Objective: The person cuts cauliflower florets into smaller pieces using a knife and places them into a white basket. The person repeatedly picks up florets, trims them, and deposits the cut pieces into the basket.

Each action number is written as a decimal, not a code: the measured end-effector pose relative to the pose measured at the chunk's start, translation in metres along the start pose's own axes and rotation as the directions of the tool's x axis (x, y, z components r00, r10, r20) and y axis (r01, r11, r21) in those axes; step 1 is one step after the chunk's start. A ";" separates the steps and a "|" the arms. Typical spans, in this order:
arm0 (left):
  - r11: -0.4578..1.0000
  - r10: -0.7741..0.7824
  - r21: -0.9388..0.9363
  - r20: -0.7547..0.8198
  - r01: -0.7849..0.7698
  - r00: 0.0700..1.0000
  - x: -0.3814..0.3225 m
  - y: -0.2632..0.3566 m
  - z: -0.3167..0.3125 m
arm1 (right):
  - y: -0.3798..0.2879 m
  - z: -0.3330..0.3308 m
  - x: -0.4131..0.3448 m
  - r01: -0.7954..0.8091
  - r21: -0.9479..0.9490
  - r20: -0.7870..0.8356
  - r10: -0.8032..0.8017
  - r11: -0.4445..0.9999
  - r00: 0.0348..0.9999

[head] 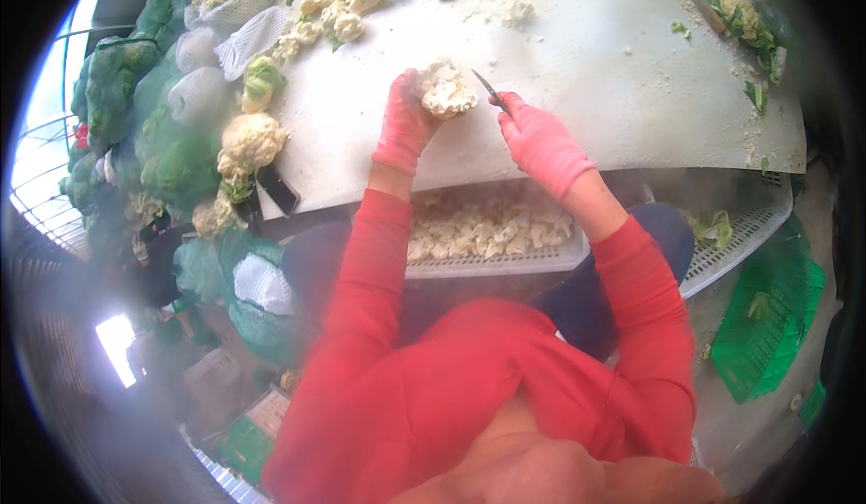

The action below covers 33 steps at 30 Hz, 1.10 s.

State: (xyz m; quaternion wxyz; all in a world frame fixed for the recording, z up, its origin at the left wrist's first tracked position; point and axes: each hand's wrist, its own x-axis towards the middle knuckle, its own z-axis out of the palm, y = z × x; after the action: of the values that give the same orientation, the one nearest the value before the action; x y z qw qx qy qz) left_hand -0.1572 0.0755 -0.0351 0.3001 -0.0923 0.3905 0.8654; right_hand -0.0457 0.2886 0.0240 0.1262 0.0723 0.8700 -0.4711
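Observation:
My left hand (410, 122), in a pink glove, grips a piece of cauliflower (449, 91) above the white table (609, 98). The fingers behind the piece are partly hidden. In my gloved right hand (541, 140) is a small knife (488, 87), its dark blade pointing up and left. A narrow gap separates the blade from the cauliflower. Below the table edge, between my knees, a white plastic crate (494, 269) holds many cut florets (490, 232).
Whole cauliflowers (252, 140) and a phone (277, 191) lie at the table's left edge, beside green mesh sacks (179, 145) and white foam nets (254, 41). Cauliflower pieces (348, 3) line the far left. A second white crate (737, 254) and a green crate (768, 321) stand right.

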 end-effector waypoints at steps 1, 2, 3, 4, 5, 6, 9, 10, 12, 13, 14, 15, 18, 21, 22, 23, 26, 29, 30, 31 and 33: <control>1.000 0.006 -0.021 -0.076 -0.008 0.997 -0.016 -0.003 -0.008 | -0.001 0.014 0.001 0.057 -0.227 0.025 -0.052 0.972 0.998; 0.989 0.102 0.117 -0.135 -0.087 0.986 -0.028 -0.005 -0.013 | -0.002 0.025 0.003 0.006 -0.204 0.097 0.014 0.979 0.995; 0.958 0.195 0.247 -0.203 -0.142 0.960 -0.036 -0.008 -0.015 | -0.004 0.035 0.006 0.018 -0.248 0.114 0.010 0.968 0.993; 0.918 0.270 0.365 -0.289 -0.155 0.918 -0.043 -0.009 -0.016 | -0.005 0.043 0.008 0.038 -0.287 0.123 -0.002 0.957 0.992; 0.912 0.281 0.378 -0.291 -0.160 0.914 -0.048 -0.009 -0.017 | -0.007 0.049 0.010 0.041 -0.333 0.143 0.008 0.942 0.990; 0.914 0.272 0.382 -0.326 -0.137 0.905 -0.052 -0.008 -0.018 | -0.008 0.053 0.011 0.074 -0.338 0.152 -0.023 0.938 0.988; 0.792 0.345 0.607 -0.349 -0.070 0.871 -0.056 -0.006 -0.017 | -0.012 0.063 0.017 0.080 -0.273 0.147 -0.040 0.959 0.988; 0.691 0.414 0.718 -0.301 -0.081 0.859 -0.055 -0.007 -0.017 | -0.013 0.065 0.019 0.053 -0.183 0.102 -0.035 0.982 0.994; 0.763 0.454 0.603 -0.245 -0.231 0.857 -0.058 -0.017 -0.016 | -0.013 0.070 0.023 -0.069 0.077 0.068 0.064 0.995 0.996; 0.793 0.463 0.551 -0.270 -0.259 0.845 -0.058 -0.024 -0.014 | -0.013 0.071 0.026 -0.165 0.240 0.086 0.148 0.957 0.985; 0.782 0.494 0.526 -0.198 -0.334 0.846 -0.060 -0.030 -0.013 | -0.013 0.071 0.030 -0.254 0.396 0.116 0.226 0.882 0.967; 0.789 0.494 0.512 -0.198 -0.341 0.846 -0.065 -0.036 -0.013 | -0.012 0.071 0.032 -0.198 0.424 0.089 0.177 0.884 0.980; 0.813 0.461 0.455 -0.123 -0.363 0.879 -0.082 -0.041 -0.014 | -0.012 0.064 0.038 -0.114 0.494 0.108 0.070 0.862 0.992; 0.884 0.370 0.301 0.018 -0.358 0.929 -0.095 -0.029 -0.019 | -0.012 0.051 0.036 -0.191 0.558 0.271 0.041 0.808 0.962; 0.907 0.346 0.227 0.082 -0.355 0.935 -0.098 -0.025 -0.020 | -0.014 0.048 0.035 -0.189 0.571 0.288 0.020 0.799 0.957; 0.911 0.340 0.221 0.071 -0.347 0.938 -0.101 -0.020 -0.020 | -0.016 0.047 0.034 -0.189 0.585 0.308 -0.001 0.789 0.951; 0.917 0.346 0.176 0.096 -0.358 0.933 -0.110 -0.011 -0.023 | -0.022 0.047 0.028 -0.163 0.577 0.334 -0.049 0.800 0.941; 0.919 0.362 0.133 0.087 -0.371 0.928 -0.118 -0.009 -0.028 | -0.025 0.050 0.020 -0.195 0.616 0.339 -0.033 0.763 0.940; 0.920 0.369 0.125 0.032 -0.370 0.929 -0.120 -0.010 -0.031 | -0.025 0.049 0.017 -0.226 0.641 0.338 -0.005 0.733 0.941; 0.919 0.384 0.112 -0.032 -0.378 0.923 -0.122 -0.011 -0.035 | -0.024 0.047 0.014 -0.257 0.668 0.342 0.019 0.698 0.940; 0.903 0.428 0.027 -0.095 -0.428 0.899 -0.123 -0.014 -0.044 | -0.024 0.045 0.009 -0.299 0.694 0.362 0.041 0.655 0.931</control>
State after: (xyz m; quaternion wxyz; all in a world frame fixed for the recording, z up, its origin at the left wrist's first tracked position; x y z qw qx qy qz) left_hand -0.0534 -0.0049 -0.0253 0.0834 -0.0460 0.4179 0.9035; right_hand -0.0533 0.2380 0.0166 0.2671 0.1232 0.5614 -0.7735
